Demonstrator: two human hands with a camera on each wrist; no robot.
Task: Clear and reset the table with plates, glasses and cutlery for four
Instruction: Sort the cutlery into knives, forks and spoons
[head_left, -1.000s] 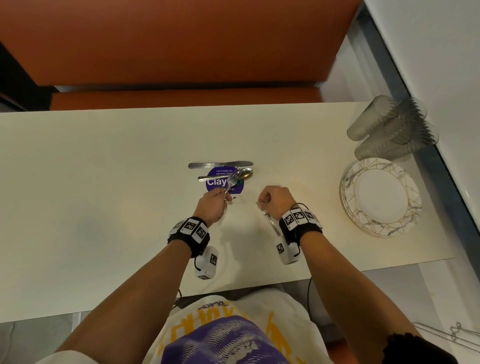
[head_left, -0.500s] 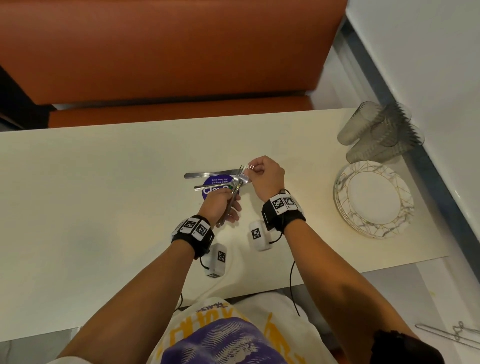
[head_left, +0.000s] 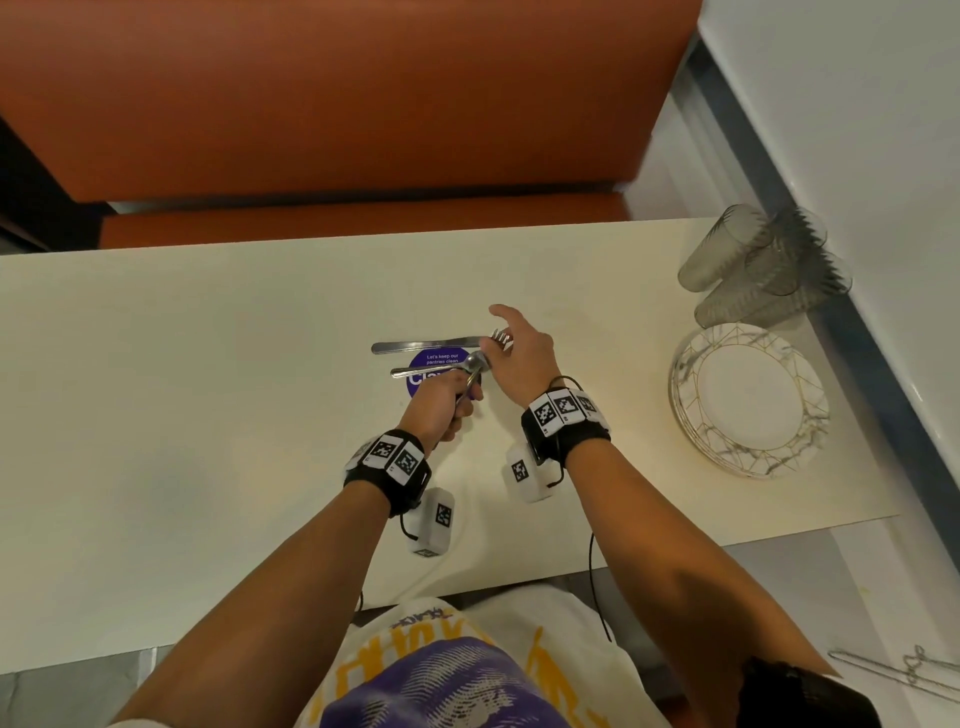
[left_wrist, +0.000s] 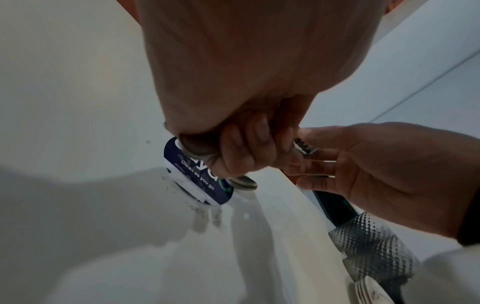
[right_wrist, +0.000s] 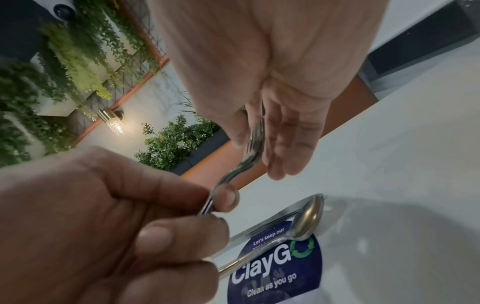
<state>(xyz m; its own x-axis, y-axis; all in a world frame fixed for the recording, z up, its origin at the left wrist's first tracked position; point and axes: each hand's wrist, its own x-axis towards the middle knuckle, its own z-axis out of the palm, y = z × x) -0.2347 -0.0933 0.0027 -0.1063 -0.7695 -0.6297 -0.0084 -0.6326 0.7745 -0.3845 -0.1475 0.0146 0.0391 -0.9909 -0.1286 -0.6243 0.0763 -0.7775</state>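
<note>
Left hand (head_left: 440, 402) is curled round the handle of a fork (head_left: 475, 375), nearest the body. Right hand (head_left: 522, 353) lies just beyond and beside it, fingers straight and spread, thumb and palm against the fork's tines. Directly past the left hand, a spoon (head_left: 441, 368) and a knife (head_left: 426, 345) lie parallel on the tabletop (head_left: 208, 364), the spoon crossing a round blue sticker (right_wrist: 275, 269) reading "ClayGO", "Let's keep our pantries clean" and "Clean as you go". Well off beyond the right hand: stacked plates (head_left: 750, 400), then textured glasses (head_left: 763, 265) farther away.
</note>
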